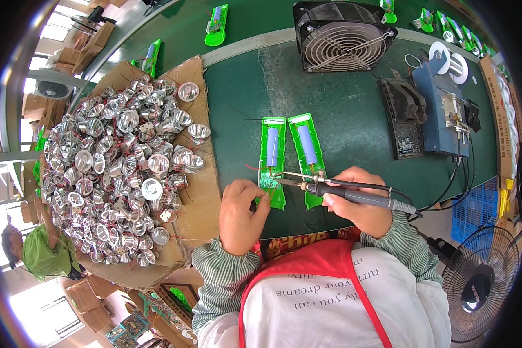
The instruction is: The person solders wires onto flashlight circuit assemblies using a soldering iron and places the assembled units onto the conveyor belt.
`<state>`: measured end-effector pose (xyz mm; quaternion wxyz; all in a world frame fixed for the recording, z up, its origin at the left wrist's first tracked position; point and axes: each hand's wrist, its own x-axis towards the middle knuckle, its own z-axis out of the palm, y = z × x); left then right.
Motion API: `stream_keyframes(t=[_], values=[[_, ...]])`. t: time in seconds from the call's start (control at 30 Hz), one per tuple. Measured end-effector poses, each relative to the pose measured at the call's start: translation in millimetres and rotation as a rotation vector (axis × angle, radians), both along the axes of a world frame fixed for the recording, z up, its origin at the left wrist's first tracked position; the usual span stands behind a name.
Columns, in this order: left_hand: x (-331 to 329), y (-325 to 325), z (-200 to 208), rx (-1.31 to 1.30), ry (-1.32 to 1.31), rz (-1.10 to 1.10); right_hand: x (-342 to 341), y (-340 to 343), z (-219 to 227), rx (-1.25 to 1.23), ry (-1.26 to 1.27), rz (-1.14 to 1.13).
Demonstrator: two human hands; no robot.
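My right hand (362,211) grips a soldering iron (359,196) with a thin metal feed tube (293,174) along its top. The tip reaches the small green circuit board (267,180) in the left of two bright green plastic housings (280,200). My left hand (242,213) is closed in a pinch beside this housing's lower end; what its fingertips hold is hidden. A thin red wire sticks out left of the board. The second green housing (314,200) lies alongside to the right, partly behind the iron. Each housing carries a purple cylindrical battery (272,142).
A large heap of silvery reflector cups (116,174) covers cardboard (200,197) at left. At the back stands a black box fan (347,43). A blue soldering unit (438,110) with solder spools (457,68) sits right, its cables trailing to the iron. A person (43,249) is far left.
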<state>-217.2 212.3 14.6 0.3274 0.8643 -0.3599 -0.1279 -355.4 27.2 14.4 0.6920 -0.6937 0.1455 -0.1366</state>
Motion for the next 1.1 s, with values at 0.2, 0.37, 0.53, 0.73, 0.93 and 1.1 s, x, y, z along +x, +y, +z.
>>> stream_keyframes(t=[0.2, 0.37, 0.53, 0.73, 0.93, 1.1], values=[[-0.5, 0.4, -0.7, -0.003, -0.013, 0.001, -4.4, -3.6, 4.6, -0.005, 0.029, -0.001], [-0.6, 1.8, 1.3, 0.002, -0.02, 0.002, -6.6, -5.2, 6.2, -0.024, 0.034, -0.003], [-0.2, 18.4, 11.8, -0.012, -0.024, 0.054, -8.6, -6.8, 4.0, -0.02, 0.029, -0.01], [-15.4, 43.1, 13.5, 0.029, -0.139, -0.029, -6.4, -6.6, 7.4, -0.037, 0.03, -0.035], [-35.8, 23.3, -5.0, 0.282, -0.474, -0.084, -6.6, -3.1, 5.2, -0.028, -0.016, -0.044], [-39.9, 20.7, -16.4, 0.308, -0.531, -0.098, -10.9, -3.9, 6.3, -0.007, 0.005, -0.028]])
